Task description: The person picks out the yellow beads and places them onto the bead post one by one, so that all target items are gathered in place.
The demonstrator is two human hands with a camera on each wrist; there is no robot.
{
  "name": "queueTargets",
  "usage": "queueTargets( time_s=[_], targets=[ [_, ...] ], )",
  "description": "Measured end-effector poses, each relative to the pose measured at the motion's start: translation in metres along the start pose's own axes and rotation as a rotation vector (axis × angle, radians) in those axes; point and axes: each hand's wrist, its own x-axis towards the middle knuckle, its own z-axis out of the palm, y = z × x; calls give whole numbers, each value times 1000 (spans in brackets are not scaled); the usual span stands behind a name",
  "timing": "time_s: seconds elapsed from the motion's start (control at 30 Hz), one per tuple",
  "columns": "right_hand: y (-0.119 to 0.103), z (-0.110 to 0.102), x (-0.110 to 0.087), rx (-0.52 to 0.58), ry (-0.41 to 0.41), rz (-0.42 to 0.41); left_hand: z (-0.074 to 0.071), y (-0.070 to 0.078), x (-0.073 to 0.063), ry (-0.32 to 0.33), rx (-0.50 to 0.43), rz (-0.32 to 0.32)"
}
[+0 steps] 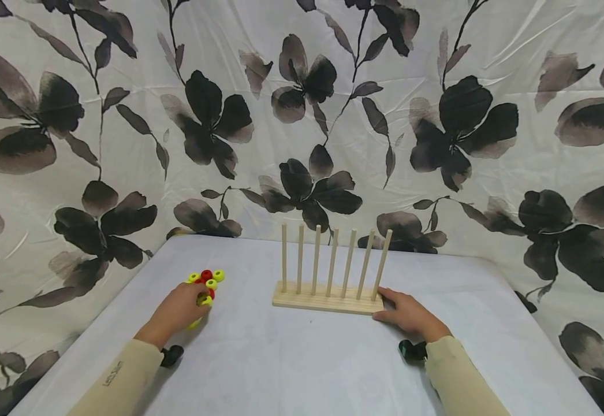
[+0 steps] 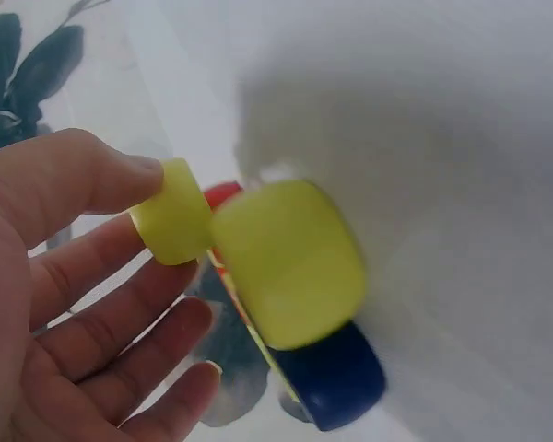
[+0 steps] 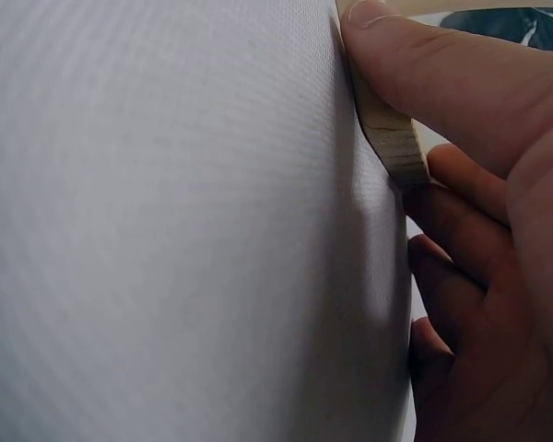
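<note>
My left hand (image 1: 176, 309) is over a small cluster of round beads at the left of the table. Between its thumb and forefinger it pinches a yellow bead (image 2: 172, 214), while the other fingers are spread below. Close by, the left wrist view shows another yellow bead (image 2: 290, 264), a dark blue bead (image 2: 334, 378) and part of a red bead (image 2: 223, 192). To the right, a wooden peg rack (image 1: 328, 302) stands with several upright pegs. My right hand (image 1: 411, 313) grips the right end of its base, thumb at the front edge and fingers behind.
More yellow and red beads, among them a yellow bead (image 1: 219, 275), lie just beyond my left hand. A white cloth covers the table (image 1: 302, 358). Behind its far edge hangs a floral curtain (image 1: 260, 138).
</note>
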Motion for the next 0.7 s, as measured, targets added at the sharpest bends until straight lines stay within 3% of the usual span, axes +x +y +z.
queueTargets(
  time_s=[0.27, 0.5, 0.7],
  targets=[
    [-1, -2, -1, 2, 4, -1, -6, 12, 4, 13, -126, 32],
    [0, -3, -1, 10, 0, 17, -11, 28, 5, 56, -253, 116],
    [1, 0, 0, 14, 10, 28, -13, 40, 8, 52, -351, 125]
  ],
)
